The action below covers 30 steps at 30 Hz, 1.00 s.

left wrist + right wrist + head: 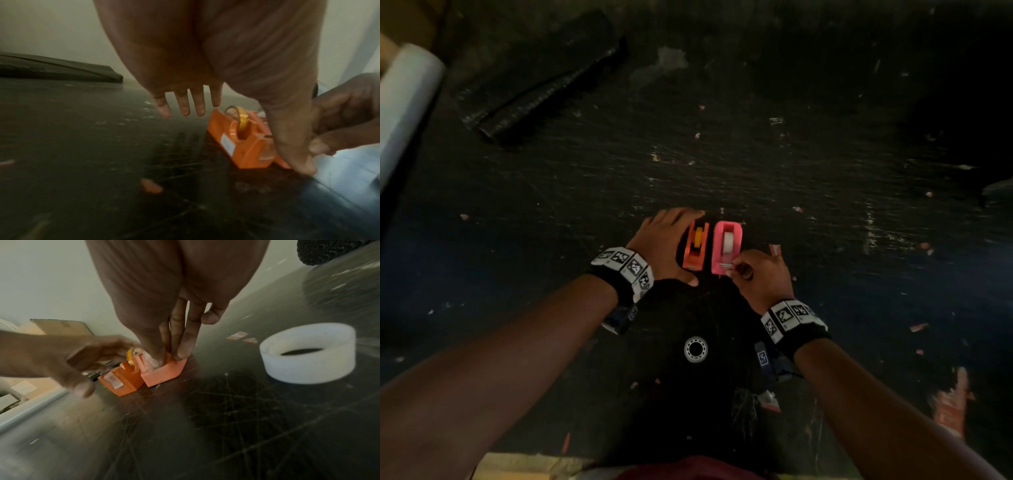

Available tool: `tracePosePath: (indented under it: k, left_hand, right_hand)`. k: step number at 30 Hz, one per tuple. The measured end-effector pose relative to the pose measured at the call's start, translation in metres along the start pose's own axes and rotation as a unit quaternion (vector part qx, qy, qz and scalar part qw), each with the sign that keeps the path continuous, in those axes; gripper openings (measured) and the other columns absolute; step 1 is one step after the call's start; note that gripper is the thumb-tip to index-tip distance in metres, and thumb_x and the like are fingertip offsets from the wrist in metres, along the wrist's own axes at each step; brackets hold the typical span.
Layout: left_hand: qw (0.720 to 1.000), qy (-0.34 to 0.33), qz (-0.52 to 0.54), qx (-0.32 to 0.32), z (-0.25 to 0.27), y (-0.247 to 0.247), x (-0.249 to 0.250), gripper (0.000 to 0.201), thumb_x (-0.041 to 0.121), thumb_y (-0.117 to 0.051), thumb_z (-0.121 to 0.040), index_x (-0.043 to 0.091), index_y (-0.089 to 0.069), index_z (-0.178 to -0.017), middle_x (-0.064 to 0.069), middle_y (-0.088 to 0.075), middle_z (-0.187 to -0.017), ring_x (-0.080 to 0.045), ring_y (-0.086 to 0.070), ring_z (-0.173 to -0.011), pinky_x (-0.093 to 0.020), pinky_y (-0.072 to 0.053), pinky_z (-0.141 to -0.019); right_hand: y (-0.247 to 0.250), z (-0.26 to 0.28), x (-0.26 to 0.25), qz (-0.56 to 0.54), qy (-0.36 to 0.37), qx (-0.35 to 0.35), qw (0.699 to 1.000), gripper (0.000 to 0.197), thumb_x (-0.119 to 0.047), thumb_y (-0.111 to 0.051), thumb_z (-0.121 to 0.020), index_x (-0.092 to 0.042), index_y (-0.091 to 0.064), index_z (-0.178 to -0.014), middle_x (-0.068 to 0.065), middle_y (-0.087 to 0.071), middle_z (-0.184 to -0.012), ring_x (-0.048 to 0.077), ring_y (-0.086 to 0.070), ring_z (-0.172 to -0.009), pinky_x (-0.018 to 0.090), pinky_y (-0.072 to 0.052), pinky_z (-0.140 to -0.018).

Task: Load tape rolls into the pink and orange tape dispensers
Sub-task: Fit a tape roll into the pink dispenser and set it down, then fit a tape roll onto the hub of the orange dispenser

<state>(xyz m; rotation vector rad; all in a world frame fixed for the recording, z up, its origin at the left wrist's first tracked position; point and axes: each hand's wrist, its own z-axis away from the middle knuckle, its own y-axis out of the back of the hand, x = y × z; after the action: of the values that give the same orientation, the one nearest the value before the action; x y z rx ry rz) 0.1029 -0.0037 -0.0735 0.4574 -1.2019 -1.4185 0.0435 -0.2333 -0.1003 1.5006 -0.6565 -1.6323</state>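
The orange dispenser [694, 248] and the pink dispenser [726, 247] stand side by side on the dark scratched table. A yellow-cored roll [242, 121] sits in the orange one, and a clear roll [729, 240] in the pink one. My left hand [667, 245] lies open against the orange dispenser's left side, fingers straight [185, 105] and thumb at its near end. My right hand [738, 269] pinches the pink dispenser's [164, 373] cutter end, thumb on the tape strip and fingers on its right wall.
A loose white tape roll [695, 348] lies near the front edge, also in the right wrist view [308, 353]. A folded black mat [544, 75] lies at the back left beside a white film roll [404, 102]. Small paper scraps [240, 337] dot the table.
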Motion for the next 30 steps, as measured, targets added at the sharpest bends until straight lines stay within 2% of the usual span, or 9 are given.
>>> tracePosePath:
  k: [3,8,11,13,15,18,20,25,30]
  left_hand:
    - [0.999,0.016,0.014,-0.029,0.002,0.0,-0.013,0.13,0.054,-0.094,-0.054,0.03,-0.02,-0.158,0.0,-0.032,-0.162,-0.026,-0.033,-0.148,-0.055,-0.031,-0.119]
    - [0.997,0.021,0.078,0.003,0.002,-0.006,-0.006,0.104,0.038,-0.094,-0.06,0.029,-0.036,-0.146,0.001,-0.05,-0.147,-0.022,-0.047,-0.137,-0.045,-0.039,-0.115]
    - [0.994,0.02,0.107,0.016,0.008,-0.007,-0.002,0.102,0.037,-0.095,-0.058,0.032,-0.037,-0.142,0.003,-0.052,-0.143,-0.02,-0.048,-0.134,-0.044,-0.042,-0.113]
    - [0.992,0.022,0.122,0.025,0.015,-0.004,0.001,0.103,0.038,-0.095,-0.057,0.033,-0.036,-0.142,0.004,-0.05,-0.144,-0.018,-0.047,-0.135,-0.044,-0.043,-0.113]
    - [0.989,0.023,0.142,0.039,0.025,0.0,0.006,0.107,0.037,-0.096,-0.057,0.033,-0.035,-0.145,0.004,-0.047,-0.147,-0.017,-0.046,-0.138,-0.042,-0.042,-0.115]
    - [0.984,0.01,0.172,0.054,0.044,0.006,0.016,0.111,0.034,-0.097,-0.058,0.032,-0.033,-0.149,0.002,-0.044,-0.152,-0.017,-0.044,-0.141,-0.035,-0.038,-0.116]
    - [0.98,-0.002,0.186,0.064,0.056,0.007,0.022,0.111,0.034,-0.097,-0.058,0.033,-0.033,-0.149,0.003,-0.044,-0.151,-0.013,-0.044,-0.139,-0.033,-0.037,-0.115]
    - [0.98,-0.007,0.177,0.09,0.079,0.006,0.028,0.108,0.038,-0.096,-0.058,0.033,-0.036,-0.148,0.007,-0.044,-0.15,-0.009,-0.041,-0.138,-0.019,-0.029,-0.107]
    - [0.975,0.032,0.198,0.099,0.1,0.006,0.013,0.105,0.039,-0.096,-0.057,0.034,-0.038,-0.144,0.005,-0.044,-0.148,-0.013,-0.046,-0.136,-0.036,-0.04,-0.114]
  right_hand:
    - [0.003,0.001,-0.003,0.004,-0.001,-0.007,1.0,0.014,-0.024,-0.08,-0.085,-0.023,-0.072,-0.096,-0.006,-0.074,-0.097,0.013,-0.07,-0.091,0.055,-0.049,-0.105]
    - [0.011,0.002,-0.01,-0.002,-0.013,-0.027,1.0,0.014,-0.023,-0.079,-0.085,-0.024,-0.071,-0.097,-0.007,-0.074,-0.098,0.009,-0.068,-0.089,0.049,-0.052,-0.105]
    - [0.019,0.005,-0.011,-0.043,-0.05,-0.005,0.998,0.023,-0.027,-0.082,-0.082,-0.028,-0.067,-0.101,-0.012,-0.072,-0.094,-0.001,-0.064,-0.078,0.03,-0.061,-0.083]
    - [0.028,0.008,-0.015,-0.097,-0.074,0.028,0.992,0.031,-0.027,-0.082,-0.081,-0.029,-0.063,-0.105,-0.015,-0.067,-0.091,-0.002,-0.064,-0.077,0.021,-0.057,-0.07]
    - [0.037,0.008,-0.02,-0.158,-0.062,0.024,0.985,0.043,-0.021,-0.083,-0.081,-0.026,-0.059,-0.116,-0.014,-0.068,-0.094,-0.002,-0.067,-0.079,0.016,-0.052,-0.067]
    - [0.046,0.007,-0.029,-0.201,-0.017,-0.061,0.978,0.077,-0.02,-0.086,-0.079,-0.028,-0.045,-0.144,-0.01,-0.068,-0.112,0.001,-0.071,-0.091,0.018,-0.055,-0.072]
    - [0.047,0.007,-0.034,-0.23,-0.003,-0.114,0.966,0.089,-0.018,-0.087,-0.078,-0.032,-0.037,-0.151,-0.008,-0.068,-0.117,0.003,-0.072,-0.098,0.021,-0.058,-0.081]
    - [0.048,0.012,-0.042,-0.297,-0.008,-0.15,0.943,0.074,-0.005,-0.085,-0.078,-0.034,-0.052,-0.138,-0.003,-0.074,-0.106,0.008,-0.073,-0.103,0.039,-0.06,-0.097]
    - [0.046,0.022,-0.037,-0.348,-0.046,-0.143,0.925,0.071,0.0,-0.085,-0.078,-0.038,-0.054,-0.129,-0.001,-0.077,-0.107,0.007,-0.074,-0.105,0.036,-0.058,-0.099]
